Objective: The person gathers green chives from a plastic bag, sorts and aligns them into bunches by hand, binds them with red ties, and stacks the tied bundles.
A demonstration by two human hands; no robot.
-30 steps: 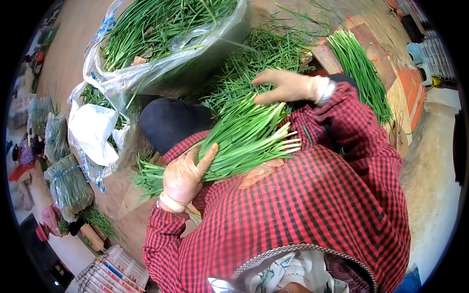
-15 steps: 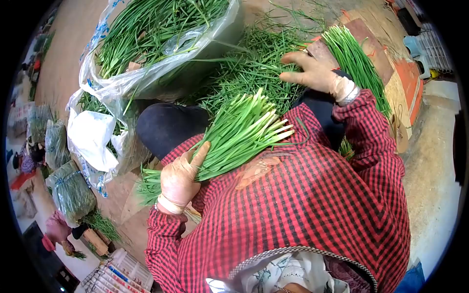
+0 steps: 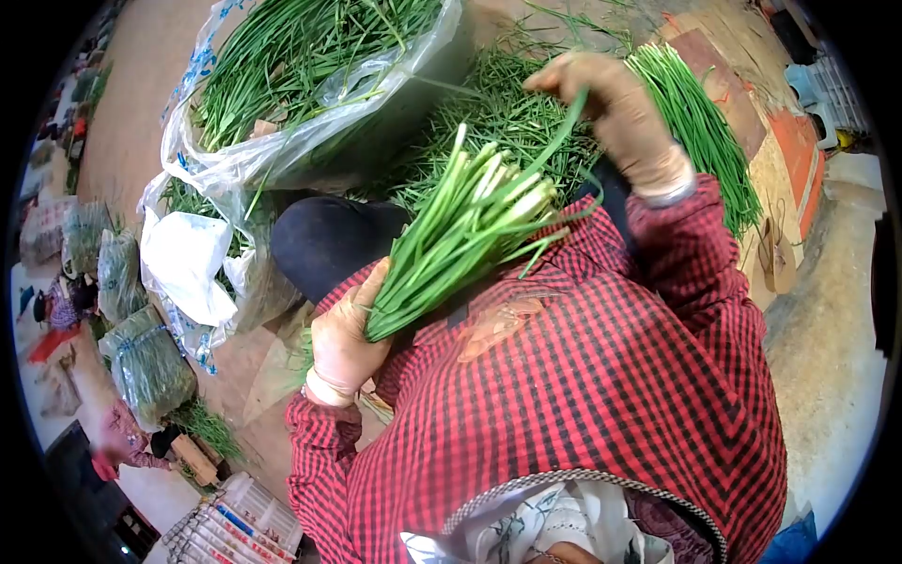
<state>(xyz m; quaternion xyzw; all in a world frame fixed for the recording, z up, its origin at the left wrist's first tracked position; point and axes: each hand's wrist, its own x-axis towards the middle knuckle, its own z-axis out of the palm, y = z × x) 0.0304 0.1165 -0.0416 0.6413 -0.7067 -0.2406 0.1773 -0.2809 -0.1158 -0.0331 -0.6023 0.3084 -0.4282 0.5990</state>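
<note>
The bunch of green stalks (image 3: pixel 460 244) sits before the checked garment (image 3: pixel 573 385), clasped in the left hand (image 3: pixel 346 346); the right hand (image 3: pixel 625 117), blurred, curls beyond, its grip unclear; loose greens (image 3: pixel 498 99) lie farther, right of the plastic bag (image 3: pixel 282 155)

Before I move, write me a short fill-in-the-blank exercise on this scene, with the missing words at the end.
The ____ hand grips a bunch of green stalks. The other bunch, on the board, lies farther to the ____. The big open bag of greens is made of see-through ____. The checked top is red and ____.

Missing words: left; right; plastic; black.
</note>
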